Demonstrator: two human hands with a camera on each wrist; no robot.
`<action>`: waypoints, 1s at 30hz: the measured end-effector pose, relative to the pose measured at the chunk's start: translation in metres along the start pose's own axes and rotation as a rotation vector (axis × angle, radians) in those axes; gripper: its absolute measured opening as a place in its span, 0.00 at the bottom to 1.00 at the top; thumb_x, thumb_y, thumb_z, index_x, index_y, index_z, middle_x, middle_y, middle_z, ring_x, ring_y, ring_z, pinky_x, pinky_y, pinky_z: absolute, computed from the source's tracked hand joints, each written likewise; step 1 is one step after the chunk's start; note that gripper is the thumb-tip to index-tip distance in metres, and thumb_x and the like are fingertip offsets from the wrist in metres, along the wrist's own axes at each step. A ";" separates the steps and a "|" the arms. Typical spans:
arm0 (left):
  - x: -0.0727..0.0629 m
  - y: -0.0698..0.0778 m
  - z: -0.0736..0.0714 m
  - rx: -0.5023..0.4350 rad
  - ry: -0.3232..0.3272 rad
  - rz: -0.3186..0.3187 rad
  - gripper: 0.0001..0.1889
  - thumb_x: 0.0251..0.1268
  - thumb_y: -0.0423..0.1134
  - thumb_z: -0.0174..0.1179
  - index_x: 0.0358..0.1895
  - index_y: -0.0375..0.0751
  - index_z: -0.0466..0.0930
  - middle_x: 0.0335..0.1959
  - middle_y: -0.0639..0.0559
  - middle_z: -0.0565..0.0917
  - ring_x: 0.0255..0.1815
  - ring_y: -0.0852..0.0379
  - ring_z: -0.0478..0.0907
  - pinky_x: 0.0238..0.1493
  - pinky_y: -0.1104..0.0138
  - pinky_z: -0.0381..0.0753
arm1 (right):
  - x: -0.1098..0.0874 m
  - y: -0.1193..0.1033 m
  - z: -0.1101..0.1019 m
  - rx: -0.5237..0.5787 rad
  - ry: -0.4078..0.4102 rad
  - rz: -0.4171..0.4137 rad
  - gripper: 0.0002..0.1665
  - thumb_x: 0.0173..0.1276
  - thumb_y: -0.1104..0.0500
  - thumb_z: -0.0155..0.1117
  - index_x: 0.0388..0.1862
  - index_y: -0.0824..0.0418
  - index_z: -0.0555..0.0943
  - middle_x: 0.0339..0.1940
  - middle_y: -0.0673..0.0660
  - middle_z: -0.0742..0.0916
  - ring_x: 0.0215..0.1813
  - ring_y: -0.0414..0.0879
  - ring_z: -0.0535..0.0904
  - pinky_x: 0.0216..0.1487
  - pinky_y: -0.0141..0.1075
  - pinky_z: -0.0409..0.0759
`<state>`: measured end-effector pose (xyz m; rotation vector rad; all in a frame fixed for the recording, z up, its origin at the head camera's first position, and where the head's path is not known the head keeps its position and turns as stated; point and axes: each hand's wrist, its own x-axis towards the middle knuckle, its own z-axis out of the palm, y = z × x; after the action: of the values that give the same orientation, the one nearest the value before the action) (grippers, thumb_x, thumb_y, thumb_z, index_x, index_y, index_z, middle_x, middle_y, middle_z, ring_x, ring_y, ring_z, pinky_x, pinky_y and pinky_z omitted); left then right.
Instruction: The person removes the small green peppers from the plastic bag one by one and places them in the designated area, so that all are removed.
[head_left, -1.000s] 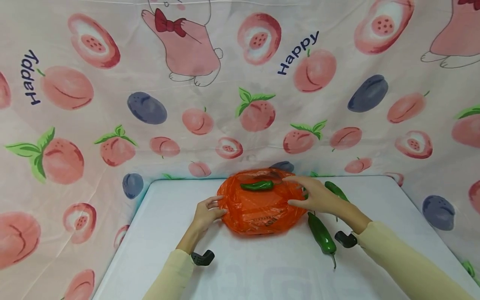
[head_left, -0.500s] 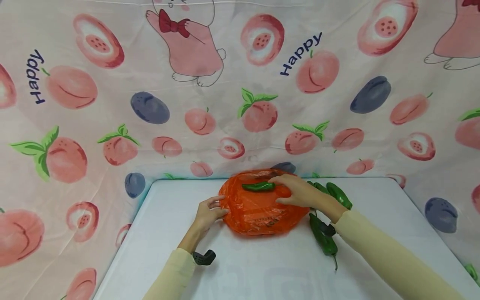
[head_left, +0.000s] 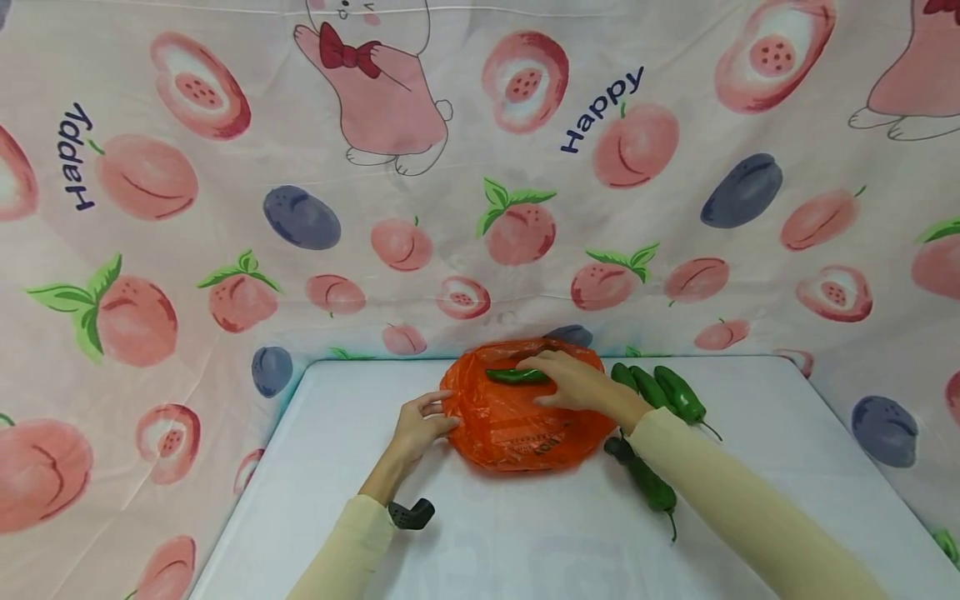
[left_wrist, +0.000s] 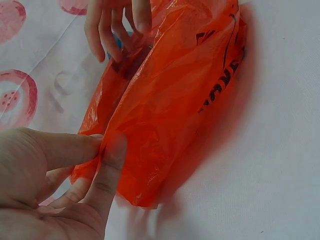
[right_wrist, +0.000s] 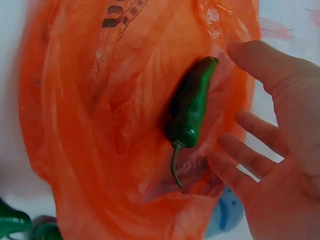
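An orange plastic bag (head_left: 517, 433) lies on the white table, its rim loosely spread. One green chili pepper (head_left: 510, 376) rests on the orange plastic; its stem and whole length show in the right wrist view. My left hand (head_left: 415, 427) is at the bag's left side, pinching the rim between thumb and finger, as the left wrist view shows. Over the right part of the bag is my right hand (head_left: 570, 385), beside the stem end of the pepper. Its fingers (right_wrist: 247, 152) are spread and apart from the pepper, with nothing held.
Several more green peppers (head_left: 678, 393) lie together right of the bag. Another pepper (head_left: 656, 487) lies nearer, partly behind the right wrist's black camera (head_left: 618, 450). A fruit-print cloth (head_left: 450, 200) hangs behind the white table (head_left: 480, 533).
My right hand has moved left across the bag to the pepper, uncovering the peppers on the right. The left hand keeps its place on the rim.
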<state>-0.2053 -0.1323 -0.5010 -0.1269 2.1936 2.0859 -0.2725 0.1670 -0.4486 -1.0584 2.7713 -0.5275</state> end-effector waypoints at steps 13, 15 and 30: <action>0.002 -0.003 0.001 -0.010 0.017 0.015 0.27 0.61 0.21 0.67 0.65 0.29 0.77 0.47 0.35 0.80 0.32 0.57 0.83 0.38 0.62 0.89 | 0.022 0.011 0.023 -0.089 0.031 -0.004 0.34 0.67 0.58 0.75 0.71 0.55 0.76 0.68 0.60 0.79 0.69 0.59 0.73 0.67 0.55 0.77; 0.002 -0.003 0.001 -0.008 0.016 0.019 0.27 0.61 0.21 0.67 0.65 0.28 0.77 0.48 0.34 0.80 0.32 0.57 0.83 0.38 0.61 0.89 | 0.026 0.012 0.026 -0.098 0.033 -0.005 0.34 0.67 0.58 0.75 0.71 0.55 0.76 0.68 0.60 0.79 0.69 0.59 0.73 0.67 0.55 0.76; 0.001 -0.002 0.002 -0.004 0.013 0.013 0.27 0.61 0.22 0.68 0.65 0.29 0.77 0.48 0.33 0.80 0.32 0.57 0.83 0.40 0.59 0.89 | 0.044 0.021 0.042 -0.206 0.056 -0.017 0.28 0.68 0.62 0.73 0.66 0.51 0.81 0.64 0.57 0.82 0.66 0.57 0.76 0.68 0.55 0.74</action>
<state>-0.2061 -0.1306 -0.5036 -0.1271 2.2031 2.1027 -0.3085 0.1402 -0.4948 -1.1244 2.9182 -0.2810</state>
